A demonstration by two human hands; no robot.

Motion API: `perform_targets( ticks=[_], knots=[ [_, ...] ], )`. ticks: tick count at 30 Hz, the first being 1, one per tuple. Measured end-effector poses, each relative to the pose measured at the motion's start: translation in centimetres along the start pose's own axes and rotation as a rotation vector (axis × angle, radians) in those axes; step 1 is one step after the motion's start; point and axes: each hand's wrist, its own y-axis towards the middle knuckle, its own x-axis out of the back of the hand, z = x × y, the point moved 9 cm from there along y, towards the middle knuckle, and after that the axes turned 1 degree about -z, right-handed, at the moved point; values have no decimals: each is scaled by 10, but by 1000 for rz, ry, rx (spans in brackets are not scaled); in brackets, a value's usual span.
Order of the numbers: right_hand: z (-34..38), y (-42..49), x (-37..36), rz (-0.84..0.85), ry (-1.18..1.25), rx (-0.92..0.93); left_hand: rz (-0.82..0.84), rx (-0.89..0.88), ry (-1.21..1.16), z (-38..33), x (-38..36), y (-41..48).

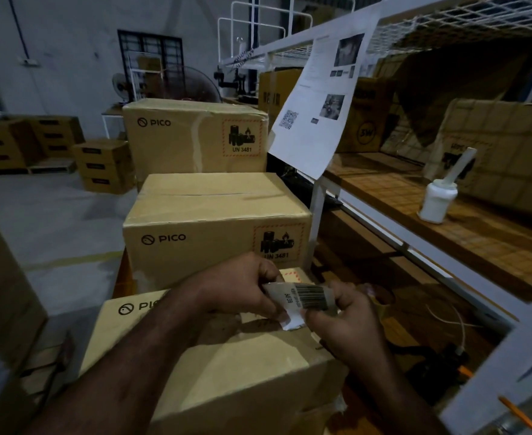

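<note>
A white barcode label [302, 301] is held between both hands above the nearest cardboard box [220, 368], which carries a PICO print. My left hand [242, 287] pinches the label's left end. Its right end is pinched by my right hand [349, 321], thumb on top. The label curls slightly, and a white corner sticks out below. Behind stand two more PICO boxes, the middle one [217, 227] and a far one [195, 136], each with a red UN 3481 battery mark.
A white metal shelf rack [318, 199] stands at the right, with a printed sheet [318, 98] hanging from it, a white bottle [436, 199] and cartons on its wooden board. Stacked cartons [101, 164] sit on the floor at far left; a fan [189, 83] is behind.
</note>
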Motion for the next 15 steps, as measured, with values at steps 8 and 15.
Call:
perform_targets(
  ticks=[8,15],
  knots=[
    [3,-3,3,-11,56,23,60,-3,-49,-4,-10,-2],
    [3,-4,4,-9,93,21,64,3,-35,-1,-11,1]
  ],
)
